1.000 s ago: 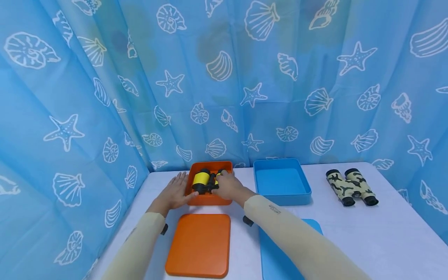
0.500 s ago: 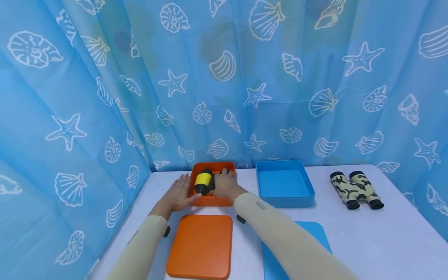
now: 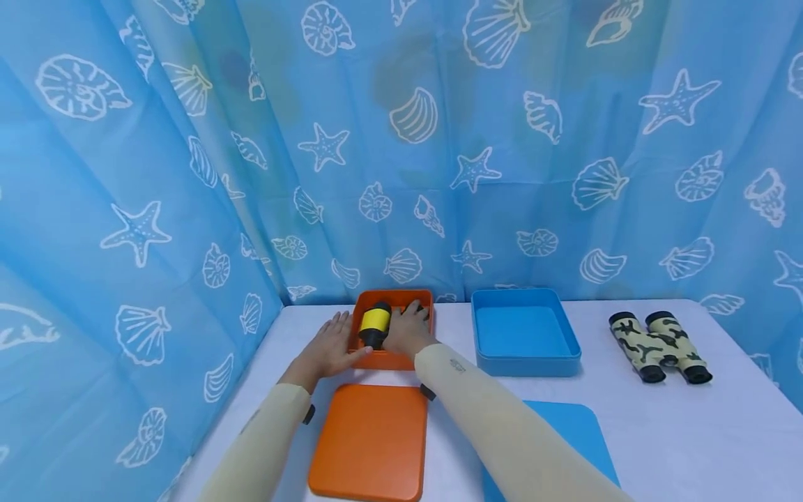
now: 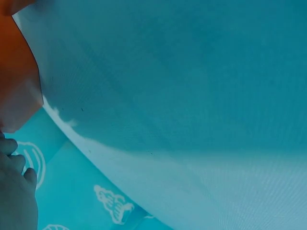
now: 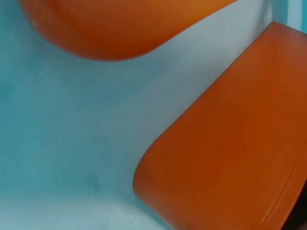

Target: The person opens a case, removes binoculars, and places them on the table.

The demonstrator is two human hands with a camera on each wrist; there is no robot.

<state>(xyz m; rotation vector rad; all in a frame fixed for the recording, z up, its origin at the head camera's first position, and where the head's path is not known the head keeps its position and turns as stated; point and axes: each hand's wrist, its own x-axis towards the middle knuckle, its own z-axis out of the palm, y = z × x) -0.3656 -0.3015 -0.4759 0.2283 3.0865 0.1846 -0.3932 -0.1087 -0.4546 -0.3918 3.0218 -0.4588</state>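
Yellow-and-black binoculars (image 3: 375,321) lie inside an orange box (image 3: 383,360) at the back of the table. My right hand (image 3: 408,330) is laid over their right half, its fingers reaching toward the box's far side; it covers the middle and most of the right barrel. Against the box's left wall rests my left hand (image 3: 331,348), fingers straight and thumb along the front rim. Some of its fingers (image 4: 18,163) show at the edge of the left wrist view. The right wrist view takes in the box's outer wall (image 5: 220,148) but not the right hand's grip.
In front of the box lies a flat orange lid (image 3: 370,443). To the right stand an open blue box (image 3: 527,365) and its blue lid (image 3: 571,432), partly under my right forearm. Camouflage binoculars (image 3: 659,348) lie farther right. A patterned blue curtain (image 3: 376,139) hangs behind.
My right hand has slid left over the binoculars, covering more of their middle and right barrel. The left hand keeps its place at the box. The head view has turned slightly left.
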